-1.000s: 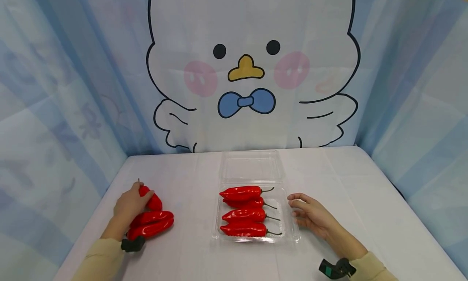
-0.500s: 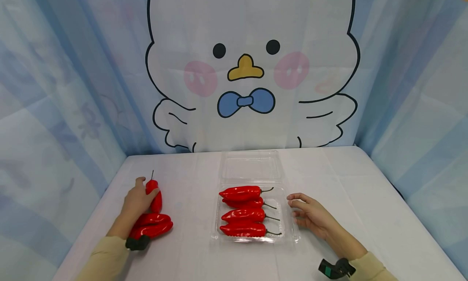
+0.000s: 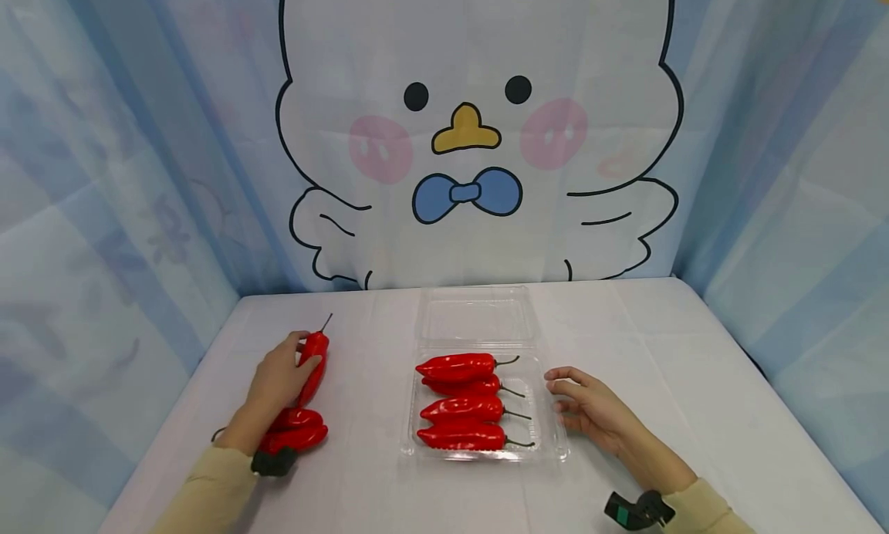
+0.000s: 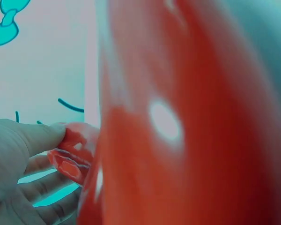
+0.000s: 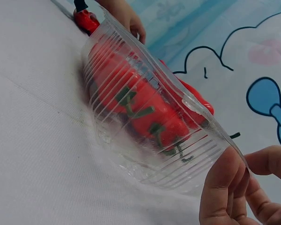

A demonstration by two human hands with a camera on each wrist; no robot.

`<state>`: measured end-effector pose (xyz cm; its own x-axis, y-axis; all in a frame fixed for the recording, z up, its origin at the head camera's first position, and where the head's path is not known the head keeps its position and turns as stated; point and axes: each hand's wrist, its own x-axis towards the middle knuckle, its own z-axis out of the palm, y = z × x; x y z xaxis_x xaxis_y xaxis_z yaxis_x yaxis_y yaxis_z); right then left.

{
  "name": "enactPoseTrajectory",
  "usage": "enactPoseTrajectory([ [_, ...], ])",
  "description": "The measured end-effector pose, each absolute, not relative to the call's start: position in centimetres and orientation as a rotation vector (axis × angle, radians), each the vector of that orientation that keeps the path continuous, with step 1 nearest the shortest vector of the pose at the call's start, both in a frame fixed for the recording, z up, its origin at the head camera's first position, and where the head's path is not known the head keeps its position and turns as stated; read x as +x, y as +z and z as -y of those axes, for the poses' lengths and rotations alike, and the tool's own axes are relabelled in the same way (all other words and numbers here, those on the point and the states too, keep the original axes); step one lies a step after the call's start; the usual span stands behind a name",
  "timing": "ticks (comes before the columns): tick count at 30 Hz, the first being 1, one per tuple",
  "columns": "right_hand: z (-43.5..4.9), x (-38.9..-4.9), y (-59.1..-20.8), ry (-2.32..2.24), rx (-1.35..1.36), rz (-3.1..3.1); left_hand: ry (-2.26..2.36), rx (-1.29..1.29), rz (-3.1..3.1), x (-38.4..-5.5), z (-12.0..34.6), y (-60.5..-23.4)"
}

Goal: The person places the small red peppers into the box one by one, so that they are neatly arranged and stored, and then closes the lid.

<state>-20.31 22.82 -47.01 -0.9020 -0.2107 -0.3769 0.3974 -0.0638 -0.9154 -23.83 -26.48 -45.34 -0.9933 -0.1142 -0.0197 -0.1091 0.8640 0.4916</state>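
My left hand [image 3: 278,372] grips a long red chili pepper [image 3: 316,364] between thumb and fingers, its stem pointing up and to the right. Under that wrist lie loose red peppers [image 3: 299,437]; another red pepper surface [image 4: 187,117] fills much of the left wrist view, blurred. A clear plastic box [image 3: 549,364] stands mid-table with several red peppers [image 3: 461,409] lying crosswise in it, stems to the right. At its right side is my right hand [image 3: 593,407], whose thumb and finger pinch the box rim in the right wrist view.
The box's clear lid [image 3: 479,318] lies folded back behind it on the white tablecloth [image 3: 375,488]. A curtain with a cartoon bird [image 3: 465,79] rises at the table's far edge, and blue-white curtains [image 3: 125,233] hang on both sides.
My left hand has moved right with the pepper, away from the loose peppers. The pepper's stem end has swung to the right. My right hand and the box stay in place.
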Motion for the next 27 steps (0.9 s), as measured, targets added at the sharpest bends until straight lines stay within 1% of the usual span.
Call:
enactPoseTrajectory([
  [12, -22.6, -20.3, -46.7, -1.999, 0.222, -1.837, -0.731, 0.033, 3.021, -23.4, 24.9, -45.2],
  [27, -22.7, -20.3, -46.7, -2.002, 0.202, -1.836, -0.722, -0.069, 3.008, -22.5, 22.3, -43.4],
])
